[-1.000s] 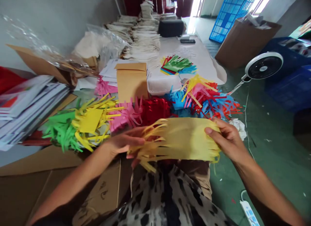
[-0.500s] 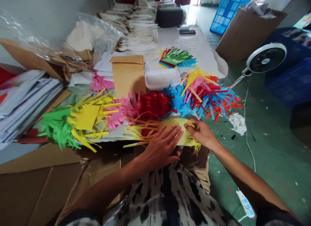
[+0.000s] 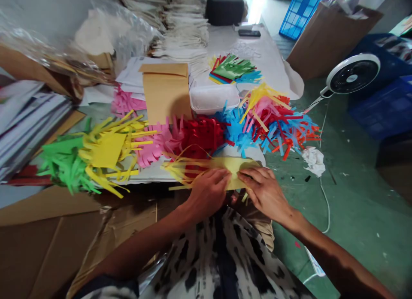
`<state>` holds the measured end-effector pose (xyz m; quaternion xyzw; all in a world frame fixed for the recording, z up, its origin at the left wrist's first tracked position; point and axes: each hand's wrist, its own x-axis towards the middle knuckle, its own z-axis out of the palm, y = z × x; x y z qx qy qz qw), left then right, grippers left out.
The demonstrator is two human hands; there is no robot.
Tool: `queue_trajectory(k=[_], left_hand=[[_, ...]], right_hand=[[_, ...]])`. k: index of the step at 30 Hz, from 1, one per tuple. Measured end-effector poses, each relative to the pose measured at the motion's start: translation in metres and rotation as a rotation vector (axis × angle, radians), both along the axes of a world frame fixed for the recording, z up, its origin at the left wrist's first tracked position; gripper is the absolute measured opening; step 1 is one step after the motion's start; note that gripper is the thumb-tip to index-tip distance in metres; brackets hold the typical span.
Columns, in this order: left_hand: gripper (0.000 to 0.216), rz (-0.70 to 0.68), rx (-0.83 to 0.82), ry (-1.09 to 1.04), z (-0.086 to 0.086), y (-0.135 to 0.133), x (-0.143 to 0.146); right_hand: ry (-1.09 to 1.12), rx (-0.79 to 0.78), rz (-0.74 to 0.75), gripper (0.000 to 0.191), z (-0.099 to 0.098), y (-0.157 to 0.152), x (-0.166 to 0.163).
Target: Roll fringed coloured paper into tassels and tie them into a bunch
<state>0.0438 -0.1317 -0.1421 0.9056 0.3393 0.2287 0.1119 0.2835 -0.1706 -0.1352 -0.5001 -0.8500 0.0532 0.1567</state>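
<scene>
A sheet of yellow paper [image 3: 235, 167], its ends cut into fringe strips, lies at the table's front edge near my body. My left hand [image 3: 210, 191] has its fingers curled together on the paper's near middle. Close beside it, my right hand [image 3: 266, 191] bends its fingers down and grips the same sheet, covering its right end. Just behind the sheet is a bunch of red fringed paper [image 3: 203, 134]. Blue fringed paper [image 3: 240, 129] lies to its right, pink fringed paper [image 3: 157, 142] to its left. What the fingertips do underneath is hidden.
Left on the table are yellow [image 3: 107, 149] and green fringed bunches [image 3: 64, 161]. A brown envelope [image 3: 167, 93] and a white plastic tray [image 3: 214, 98] stand behind. A mixed bunch [image 3: 277, 114] overhangs the right edge, near a fan [image 3: 352, 76]. Cardboard [image 3: 38, 247] lies front left.
My left hand has gone from lying flat to curled fingers on the yellow sheet. My right hand has moved inward from the sheet's right end, toward the left hand. The view has shifted slightly.
</scene>
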Motion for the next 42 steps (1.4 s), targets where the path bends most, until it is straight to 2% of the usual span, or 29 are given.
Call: queue_trajectory(k=[4,7,10,13,16,19,23,31,35,37,38,40,42], left_hand=[[0.027,0.05,-0.109,-0.078,0.005,0.013,-0.03],[0.018,0.099,-0.25,-0.115,0.012,0.024,-0.044],[0.021,0.166,-0.327,-0.099,0.016,0.032,-0.045],[0.033,0.244,-0.304,-0.048,0.015,0.035,-0.038],[0.033,0.307,-0.208,0.054,0.011,0.036,-0.031],[0.026,0.329,-0.11,0.14,0.009,0.036,-0.027],[0.027,0.332,-0.04,0.177,0.006,0.038,-0.028],[0.032,0.347,-0.063,0.219,0.008,0.045,-0.026],[0.027,0.376,-0.114,0.189,0.011,0.048,-0.028],[0.015,0.402,-0.045,0.105,0.012,0.047,-0.03],[0.018,0.398,0.022,0.057,0.012,0.044,-0.031],[0.033,0.304,0.163,-0.004,0.011,0.036,-0.031],[0.044,0.131,0.232,0.006,0.009,0.026,-0.029]], right_hand=[[0.072,-0.116,-0.012,0.036,0.008,0.012,0.011],[0.229,-0.291,-0.038,0.032,0.014,0.024,0.017],[0.368,-0.446,-0.194,0.043,0.016,0.036,0.017],[0.374,-0.522,-0.313,0.057,0.014,0.043,0.013],[0.264,-0.47,-0.381,0.06,0.013,0.046,0.006],[0.134,-0.397,-0.459,0.052,0.012,0.046,-0.001],[0.051,-0.385,-0.508,0.042,0.012,0.049,-0.008],[-0.005,-0.401,-0.503,0.041,0.012,0.053,-0.007],[-0.002,-0.377,-0.484,0.041,0.01,0.05,-0.007],[-0.016,-0.372,-0.485,0.044,0.009,0.05,-0.007],[-0.022,-0.37,-0.485,0.045,0.009,0.05,-0.007],[-0.032,-0.372,-0.482,0.047,0.009,0.051,-0.007],[-0.041,-0.381,-0.481,0.047,0.009,0.051,-0.007]])
